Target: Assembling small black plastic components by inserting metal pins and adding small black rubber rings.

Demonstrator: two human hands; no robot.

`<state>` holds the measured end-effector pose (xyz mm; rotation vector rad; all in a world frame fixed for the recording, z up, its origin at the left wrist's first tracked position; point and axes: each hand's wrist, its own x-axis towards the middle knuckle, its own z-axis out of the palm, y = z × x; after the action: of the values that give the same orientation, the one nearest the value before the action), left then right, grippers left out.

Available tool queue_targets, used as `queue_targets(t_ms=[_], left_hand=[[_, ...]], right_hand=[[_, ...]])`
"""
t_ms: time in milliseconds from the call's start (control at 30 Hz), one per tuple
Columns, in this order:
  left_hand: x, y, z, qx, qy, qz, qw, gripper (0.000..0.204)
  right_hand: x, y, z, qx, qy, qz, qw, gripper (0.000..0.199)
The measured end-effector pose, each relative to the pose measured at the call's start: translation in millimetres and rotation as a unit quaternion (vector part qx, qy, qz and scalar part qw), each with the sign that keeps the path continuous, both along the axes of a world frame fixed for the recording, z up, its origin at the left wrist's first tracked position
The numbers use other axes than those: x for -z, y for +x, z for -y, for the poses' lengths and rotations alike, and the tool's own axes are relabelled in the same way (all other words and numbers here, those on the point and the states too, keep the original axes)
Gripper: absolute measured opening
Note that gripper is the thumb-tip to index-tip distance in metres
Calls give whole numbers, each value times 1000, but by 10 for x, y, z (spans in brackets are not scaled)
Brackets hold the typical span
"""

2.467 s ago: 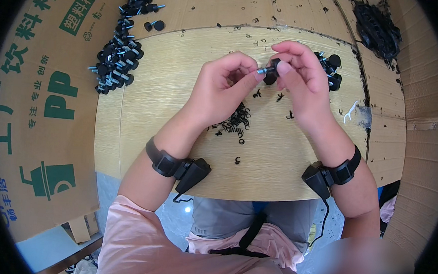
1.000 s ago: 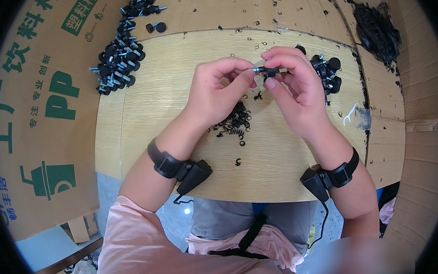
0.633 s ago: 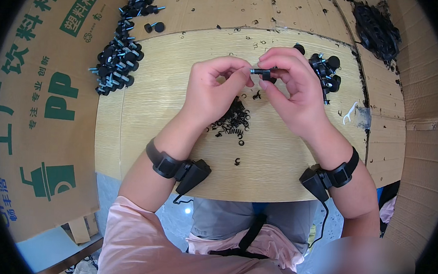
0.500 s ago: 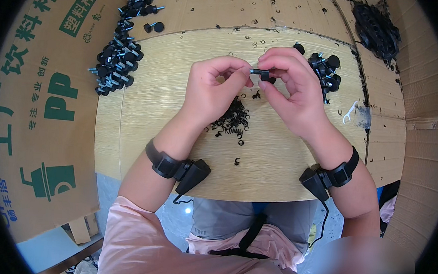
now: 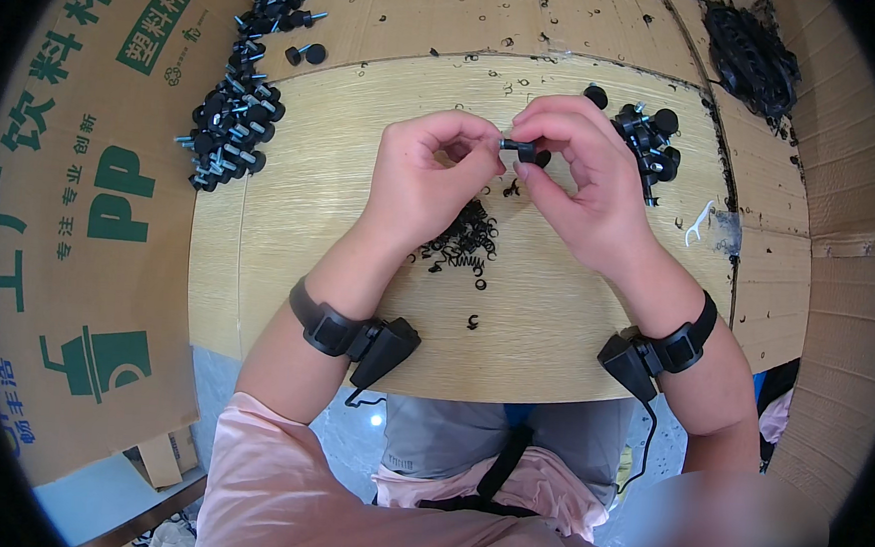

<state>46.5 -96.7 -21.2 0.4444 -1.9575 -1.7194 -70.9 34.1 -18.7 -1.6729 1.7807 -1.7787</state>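
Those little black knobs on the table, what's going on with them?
A person sits at a wooden table and holds one small black knob up between both hands, left hand and right hand pinching it at the fingertips. Under the hands lies a small heap of black rings. A pile of knobs sits at the far left, a smaller pile by the right hand.
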Motion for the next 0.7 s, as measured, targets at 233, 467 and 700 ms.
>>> queue_targets(t_ms=[233, 467, 700], left_hand=[[42, -4, 14, -12, -23, -9, 1000, 9], [-37, 17, -10, 7, -60, 37, 997, 13], [-7, -7, -21, -3, -86, 7, 996, 10]], right_hand=[[0, 8, 3, 0, -9, 5, 1000, 29], [4, -13, -3, -4, 1, 21, 1000, 29], [68, -14, -6, -45, 4, 146, 988, 27]])
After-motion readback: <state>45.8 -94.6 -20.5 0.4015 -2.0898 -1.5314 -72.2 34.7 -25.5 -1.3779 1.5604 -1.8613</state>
